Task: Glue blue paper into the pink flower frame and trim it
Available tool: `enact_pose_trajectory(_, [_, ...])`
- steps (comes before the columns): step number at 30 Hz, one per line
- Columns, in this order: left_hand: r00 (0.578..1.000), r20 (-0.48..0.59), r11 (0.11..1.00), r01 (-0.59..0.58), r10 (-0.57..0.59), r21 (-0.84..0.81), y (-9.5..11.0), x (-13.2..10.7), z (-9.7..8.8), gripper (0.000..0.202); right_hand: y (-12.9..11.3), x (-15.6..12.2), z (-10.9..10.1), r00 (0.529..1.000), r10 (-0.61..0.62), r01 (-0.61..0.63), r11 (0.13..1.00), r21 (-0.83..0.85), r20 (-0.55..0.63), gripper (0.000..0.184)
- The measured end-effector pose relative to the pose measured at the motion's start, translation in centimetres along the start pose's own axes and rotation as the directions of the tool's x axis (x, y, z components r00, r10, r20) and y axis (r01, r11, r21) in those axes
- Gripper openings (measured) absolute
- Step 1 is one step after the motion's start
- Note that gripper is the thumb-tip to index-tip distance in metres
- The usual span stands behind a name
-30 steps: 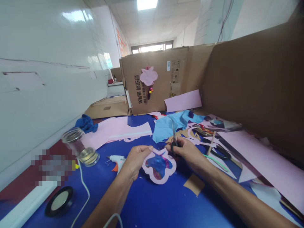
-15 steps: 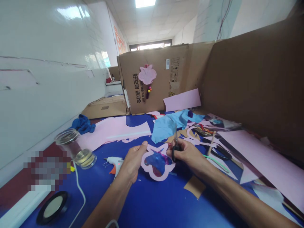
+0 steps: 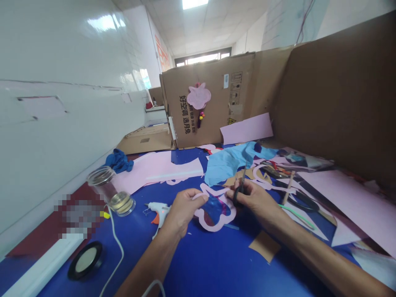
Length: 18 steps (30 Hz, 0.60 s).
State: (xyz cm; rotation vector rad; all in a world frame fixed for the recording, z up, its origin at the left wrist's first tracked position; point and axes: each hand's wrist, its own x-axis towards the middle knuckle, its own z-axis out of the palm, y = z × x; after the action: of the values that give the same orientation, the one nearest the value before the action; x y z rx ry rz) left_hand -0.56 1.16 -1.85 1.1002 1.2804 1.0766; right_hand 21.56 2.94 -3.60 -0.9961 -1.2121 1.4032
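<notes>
The left hand (image 3: pixel 182 208) pinches the left rim of a pink flower-shaped paper cut-out (image 3: pixel 216 222) w/ a glossy blue-purple centre. The thumb is on top and the fingers are curled under, clamped on the paper, so the piece hangs just off the blue table surface (image 3: pixel 201 264) and stays flat enough for blades to get at its edge. It sits approx. mid-surface, between both hands.

The right hand (image 3: pixel 255 200) is closed round black-handled scissors (image 3: pixel 239 187), fingers through the loops. The blades point up and away at the cut-out's upper right edge (too small to tell if they're apart).

A white glue gun (image 3: pixel 159 207) lies just left of the left hand, w/ its white cord (image 3: pixel 115 247) trailing to the near edge. A clear glass jar (image 3: pixel 105 185) stands toward the left edge. A light blue paper sheet (image 3: pixel 229 161) lies at the far side, below the brown cardboard wall (image 3: pixel 213 123), away from the hands.
</notes>
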Motion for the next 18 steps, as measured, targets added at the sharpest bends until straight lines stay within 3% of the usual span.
enact_pose_trajectory(9, [0.999,0.009,0.998,0.049,-0.05,0.026,0.4,-0.4,0.1,0.035,-0.2,0.2,-0.4,1.0,-0.001,0.001,1.0,-0.02,-0.013,0.046])
enact_pose_trajectory(18, [1.0,-0.003,0.999,0.02,-0.019,0.049,0.6,-0.4,-0.1,0.036,-1.0,0.0,-0.6,0.999,-0.029,0.029,0.999,0.029,-0.014,0.04])
